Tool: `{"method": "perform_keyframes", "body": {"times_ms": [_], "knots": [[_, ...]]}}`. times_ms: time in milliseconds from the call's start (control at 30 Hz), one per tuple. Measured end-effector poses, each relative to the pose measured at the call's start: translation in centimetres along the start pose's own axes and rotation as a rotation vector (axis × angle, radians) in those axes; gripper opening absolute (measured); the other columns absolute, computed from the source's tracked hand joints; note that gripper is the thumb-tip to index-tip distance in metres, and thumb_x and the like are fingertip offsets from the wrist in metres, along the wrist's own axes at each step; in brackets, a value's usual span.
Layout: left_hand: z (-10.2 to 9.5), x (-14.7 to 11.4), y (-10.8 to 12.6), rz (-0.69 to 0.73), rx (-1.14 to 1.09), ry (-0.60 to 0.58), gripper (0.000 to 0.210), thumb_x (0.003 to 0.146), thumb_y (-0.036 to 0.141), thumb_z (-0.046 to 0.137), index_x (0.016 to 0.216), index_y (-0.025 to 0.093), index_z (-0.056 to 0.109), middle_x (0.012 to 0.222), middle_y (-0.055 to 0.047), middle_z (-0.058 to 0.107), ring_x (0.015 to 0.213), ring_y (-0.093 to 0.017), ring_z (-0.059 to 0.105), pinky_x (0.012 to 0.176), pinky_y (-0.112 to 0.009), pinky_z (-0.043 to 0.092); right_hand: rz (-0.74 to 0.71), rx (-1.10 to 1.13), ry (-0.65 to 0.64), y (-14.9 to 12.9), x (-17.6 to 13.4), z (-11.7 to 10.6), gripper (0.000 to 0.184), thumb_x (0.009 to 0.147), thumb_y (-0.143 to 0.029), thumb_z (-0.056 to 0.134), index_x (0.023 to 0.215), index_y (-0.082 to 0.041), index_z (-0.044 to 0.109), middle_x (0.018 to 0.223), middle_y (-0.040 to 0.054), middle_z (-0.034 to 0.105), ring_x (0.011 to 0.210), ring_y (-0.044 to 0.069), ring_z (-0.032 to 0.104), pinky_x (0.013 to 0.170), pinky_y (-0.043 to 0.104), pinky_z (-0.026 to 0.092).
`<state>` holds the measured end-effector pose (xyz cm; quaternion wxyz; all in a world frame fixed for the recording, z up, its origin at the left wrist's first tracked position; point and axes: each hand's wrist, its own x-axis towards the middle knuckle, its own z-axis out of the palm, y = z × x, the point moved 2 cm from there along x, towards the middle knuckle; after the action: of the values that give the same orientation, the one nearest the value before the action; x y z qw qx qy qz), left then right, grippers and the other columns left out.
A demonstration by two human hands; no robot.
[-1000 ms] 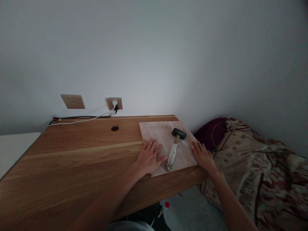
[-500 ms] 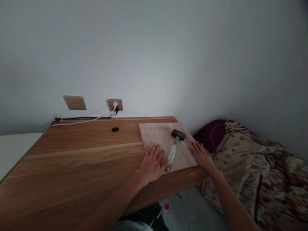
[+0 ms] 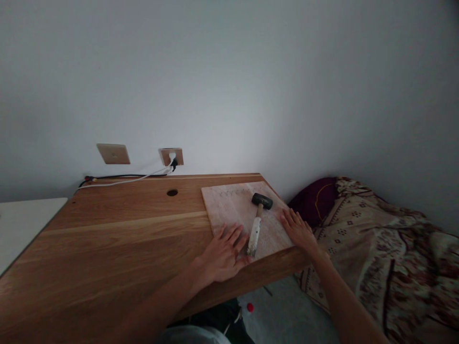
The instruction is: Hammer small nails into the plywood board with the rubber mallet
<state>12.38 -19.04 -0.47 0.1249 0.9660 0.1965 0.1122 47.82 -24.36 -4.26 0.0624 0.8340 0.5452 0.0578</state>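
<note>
Fingers (image 3: 234, 235) outstretched, left hand (image 3: 221, 255) and right hand (image 3: 298, 232) rest on a pale board (image 3: 231, 205) bearing a mallet (image 3: 256, 226), right of centre on a wooden desk (image 3: 125, 258); bedding (image 3: 358, 243) fills lower right, wall (image 3: 229, 86) above.

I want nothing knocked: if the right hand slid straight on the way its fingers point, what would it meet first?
Probably the black hammer head, lying on the board ahead of the right hand, though the exact line is hard to judge.
</note>
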Motion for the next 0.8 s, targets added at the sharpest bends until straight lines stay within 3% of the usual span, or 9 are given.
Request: {"method": "perform_keyframes", "body": {"times_ms": [133, 233, 467, 633, 800], "knots": [[-0.4, 3.2, -1.5, -0.156, 0.029, 0.086, 0.076, 0.108, 0.061, 0.013, 0.161, 0.012, 0.038, 0.172, -0.018, 0.025, 0.162, -0.031, 0.017, 0.131, -0.057, 0.015, -0.091, -0.006, 0.026, -0.6, 0.6, -0.8, 0.061, 0.109, -0.048, 0.021, 0.161, -0.026, 0.041, 0.167, 0.0144, 0.040, 0.158, 0.036, 0.029, 0.120, 0.067, 0.031], [0.2, 4.3, -2.1, -0.143, 0.031, 0.029, 0.079, 0.107, 0.063, 0.012, 0.160, 0.012, 0.040, 0.171, -0.019, 0.028, 0.161, -0.031, 0.019, 0.130, -0.057, 0.016, -0.057, 0.042, 0.033, -1.2, 1.1, -0.9, 0.065, 0.108, -0.052, 0.017, 0.165, -0.026, 0.033, 0.170, 0.0139, 0.034, 0.159, 0.033, 0.027, 0.122, 0.061, 0.032], [0.2, 3.0, -2.3, 0.106, 0.015, -0.097, 0.084, 0.105, 0.070, 0.014, 0.162, 0.013, 0.037, 0.171, -0.018, 0.027, 0.161, -0.029, 0.019, 0.131, -0.053, 0.013, 0.079, 0.116, -0.021, -1.8, 1.6, -0.4, 0.072, 0.108, -0.052, 0.008, 0.167, -0.018, 0.029, 0.174, 0.0134, 0.025, 0.160, 0.033, 0.023, 0.125, 0.056, 0.029], [0.6, 1.9, -3.3, 0.214, 0.102, -0.019, 0.075, 0.106, 0.066, 0.026, 0.164, 0.019, 0.033, 0.170, -0.015, 0.033, 0.161, -0.027, 0.021, 0.130, -0.052, 0.012, 0.095, 0.122, 0.002, -2.0, 1.5, -0.5, 0.071, 0.108, -0.052, 0.009, 0.166, -0.018, 0.031, 0.173, 0.0130, 0.026, 0.160, 0.033, 0.024, 0.125, 0.055, 0.028], [1.1, 0.3, -3.9, 0.236, 0.111, 0.006, 0.076, 0.106, 0.065, 0.031, 0.163, 0.016, 0.033, 0.170, -0.016, 0.033, 0.161, -0.027, 0.020, 0.131, -0.049, 0.012, 0.099, 0.123, 0.003, -2.1, 1.4, -0.8, 0.072, 0.108, -0.053, 0.011, 0.165, -0.017, 0.034, 0.173, 0.0135, 0.027, 0.159, 0.033, 0.026, 0.125, 0.054, 0.029]]}}
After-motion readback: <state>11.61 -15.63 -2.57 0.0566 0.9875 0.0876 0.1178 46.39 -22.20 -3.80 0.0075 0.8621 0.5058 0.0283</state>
